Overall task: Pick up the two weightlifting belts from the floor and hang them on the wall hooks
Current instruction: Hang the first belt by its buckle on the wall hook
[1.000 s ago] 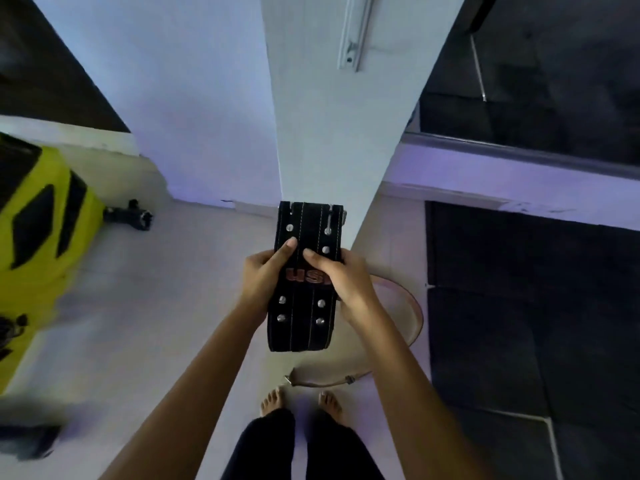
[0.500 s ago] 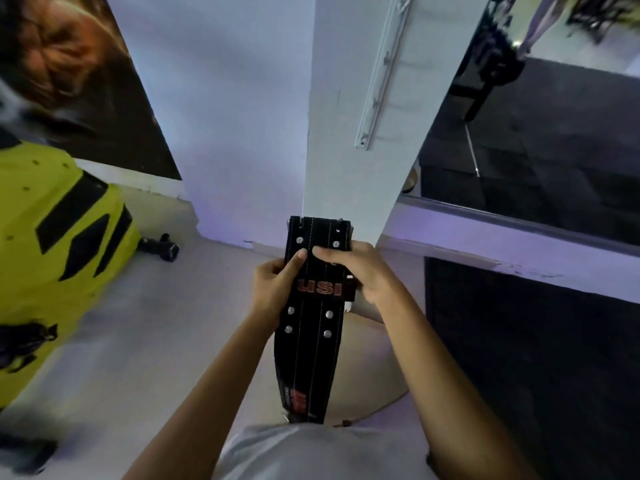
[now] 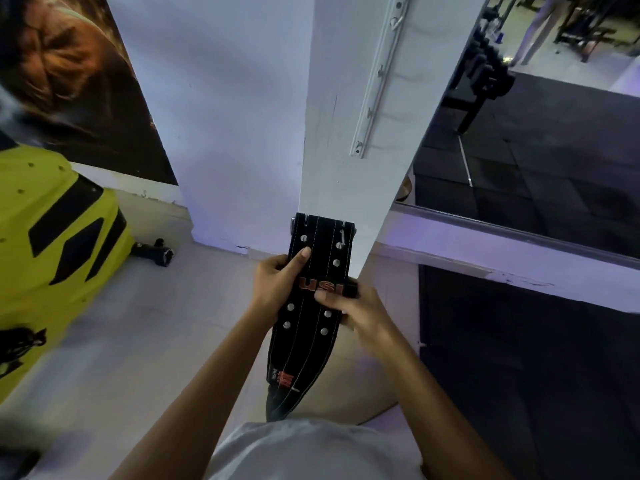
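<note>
I hold a black weightlifting belt (image 3: pixel 308 323) with silver rivets and red lettering upright in front of a white pillar (image 3: pixel 341 140). My left hand (image 3: pixel 275 285) grips its left edge with the thumb across the front. My right hand (image 3: pixel 349 306) grips its right edge a little lower. A white rail of wall hooks (image 3: pixel 377 74) runs up the pillar above the belt. Part of a tan belt (image 3: pixel 372 410) lies on the floor below, mostly hidden by my arms and shirt.
A yellow and black machine (image 3: pixel 52 258) stands at the left, with a small black object (image 3: pixel 154 252) on the pale floor beside it. A poster (image 3: pixel 76 84) covers the left wall. Black rubber mats (image 3: pixel 519 358) and a mirror (image 3: pixel 540 140) lie to the right.
The view has tilted upward, so more of the hook rail shows. The belt has risen with both hands, and my right hand has slid lower on its right edge.
</note>
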A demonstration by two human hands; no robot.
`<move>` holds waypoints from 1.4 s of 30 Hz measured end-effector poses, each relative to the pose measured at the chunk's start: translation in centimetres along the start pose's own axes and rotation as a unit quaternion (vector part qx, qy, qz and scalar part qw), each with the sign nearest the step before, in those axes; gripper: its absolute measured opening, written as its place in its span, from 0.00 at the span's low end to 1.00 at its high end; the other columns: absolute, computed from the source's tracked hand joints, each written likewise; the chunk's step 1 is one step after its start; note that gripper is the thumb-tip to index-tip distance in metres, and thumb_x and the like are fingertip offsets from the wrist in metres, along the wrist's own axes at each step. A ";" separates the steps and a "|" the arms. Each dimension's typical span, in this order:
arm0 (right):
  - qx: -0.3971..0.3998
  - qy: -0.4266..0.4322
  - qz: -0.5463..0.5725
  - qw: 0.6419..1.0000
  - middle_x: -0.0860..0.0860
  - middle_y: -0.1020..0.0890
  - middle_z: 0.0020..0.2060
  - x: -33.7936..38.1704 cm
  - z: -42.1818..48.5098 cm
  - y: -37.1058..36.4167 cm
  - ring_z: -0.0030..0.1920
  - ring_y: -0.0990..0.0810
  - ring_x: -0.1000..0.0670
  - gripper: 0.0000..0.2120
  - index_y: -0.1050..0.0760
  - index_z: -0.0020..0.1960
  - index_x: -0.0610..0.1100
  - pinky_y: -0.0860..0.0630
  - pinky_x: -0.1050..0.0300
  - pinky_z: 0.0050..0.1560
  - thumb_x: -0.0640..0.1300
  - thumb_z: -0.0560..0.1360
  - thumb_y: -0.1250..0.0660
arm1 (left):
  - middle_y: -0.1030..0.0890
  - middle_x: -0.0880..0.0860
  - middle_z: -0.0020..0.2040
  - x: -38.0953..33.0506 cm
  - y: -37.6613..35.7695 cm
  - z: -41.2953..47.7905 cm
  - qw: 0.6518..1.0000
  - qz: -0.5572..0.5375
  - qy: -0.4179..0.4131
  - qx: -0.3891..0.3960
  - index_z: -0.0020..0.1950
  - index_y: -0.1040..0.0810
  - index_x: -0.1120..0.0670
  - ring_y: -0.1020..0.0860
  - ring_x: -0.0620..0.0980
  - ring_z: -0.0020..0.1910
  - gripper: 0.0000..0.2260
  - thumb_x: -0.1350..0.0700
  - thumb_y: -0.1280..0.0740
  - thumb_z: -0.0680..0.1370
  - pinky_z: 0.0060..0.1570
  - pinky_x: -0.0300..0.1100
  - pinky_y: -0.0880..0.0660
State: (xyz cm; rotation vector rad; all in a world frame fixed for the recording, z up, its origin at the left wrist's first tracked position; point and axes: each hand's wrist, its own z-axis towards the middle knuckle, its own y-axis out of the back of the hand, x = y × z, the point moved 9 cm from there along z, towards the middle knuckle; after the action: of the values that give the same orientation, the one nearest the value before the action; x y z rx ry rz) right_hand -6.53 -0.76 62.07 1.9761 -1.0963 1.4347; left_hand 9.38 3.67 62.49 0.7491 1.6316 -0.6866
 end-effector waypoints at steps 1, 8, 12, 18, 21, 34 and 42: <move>-0.011 0.008 0.013 1.000 0.44 0.13 0.50 1.1 0.6 0.6 0.51 0.14 0.45 0.15 0.18 0.55 0.41 0.17 0.48 0.52 0.39 0.69 0.24 | 0.18 0.61 0.35 -0.2 -0.1 0.0 1.000 0.006 -0.008 0.006 0.40 0.20 0.67 0.21 0.53 0.33 0.25 0.43 0.28 0.72 0.36 0.47 0.25; -0.063 0.044 0.051 0.996 0.42 0.13 0.48 4.8 3.1 2.4 0.49 0.15 0.43 0.11 0.17 0.51 0.38 0.19 0.51 0.47 0.39 0.69 0.25 | 0.19 0.69 0.39 -0.4 -1.0 -1.1 0.999 0.022 -0.026 0.043 0.41 0.20 0.67 0.20 0.55 0.34 0.27 0.40 0.27 0.70 0.37 0.49 0.25; -0.055 0.049 0.026 0.997 0.44 0.13 0.48 4.5 3.1 1.6 0.50 0.14 0.45 0.10 0.17 0.51 0.40 0.20 0.51 0.51 0.39 0.69 0.24 | 0.18 0.65 0.36 -0.3 -0.4 -1.4 0.999 0.022 -0.019 0.024 0.41 0.21 0.67 0.20 0.56 0.34 0.25 0.42 0.28 0.72 0.37 0.50 0.25; 0.030 0.000 -0.044 0.999 0.46 0.13 0.49 2.1 1.1 -0.4 0.50 0.14 0.47 0.15 0.18 0.54 0.44 0.17 0.50 0.50 0.43 0.68 0.23 | 0.18 0.70 0.43 -1.4 0.7 -1.0 0.999 -0.006 -0.022 -0.025 0.43 0.19 0.65 0.19 0.56 0.37 0.27 0.39 0.29 0.70 0.42 0.60 0.21; -0.019 0.029 -0.035 0.999 0.46 0.13 0.48 2.0 0.3 0.2 0.49 0.13 0.49 0.16 0.18 0.54 0.44 0.17 0.52 0.50 0.40 0.68 0.23 | 0.18 0.69 0.42 -2.0 0.0 -0.8 1.000 0.003 -0.027 -0.001 0.42 0.19 0.65 0.19 0.56 0.37 0.26 0.39 0.29 0.71 0.40 0.58 0.21; -0.120 0.108 0.006 0.987 0.42 0.12 0.45 5.1 0.3 2.7 0.48 0.14 0.42 0.13 0.17 0.49 0.41 0.19 0.43 0.55 0.38 0.64 0.22 | 0.13 0.56 0.43 -7.8 -5.0 1.5 0.983 -0.016 -0.035 0.181 0.51 0.18 0.60 0.15 0.55 0.45 0.08 0.60 0.27 0.73 0.40 0.39 0.21; -0.143 0.139 0.027 0.979 0.47 0.12 0.45 8.8 0.0 5.4 0.49 0.14 0.49 0.13 0.17 0.49 0.42 0.21 0.56 0.50 0.39 0.66 0.22 | 0.14 0.59 0.49 -0.2 -6.1 -2.7 0.959 0.020 0.044 0.279 0.51 0.15 0.57 0.16 0.58 0.52 0.24 0.50 0.18 0.58 0.52 0.46 0.21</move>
State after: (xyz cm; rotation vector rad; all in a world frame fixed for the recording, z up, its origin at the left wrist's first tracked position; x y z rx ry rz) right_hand -9.70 -6.78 69.84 1.5066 -1.1610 1.4365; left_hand 3.02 1.89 63.35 1.2258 1.5052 -1.1186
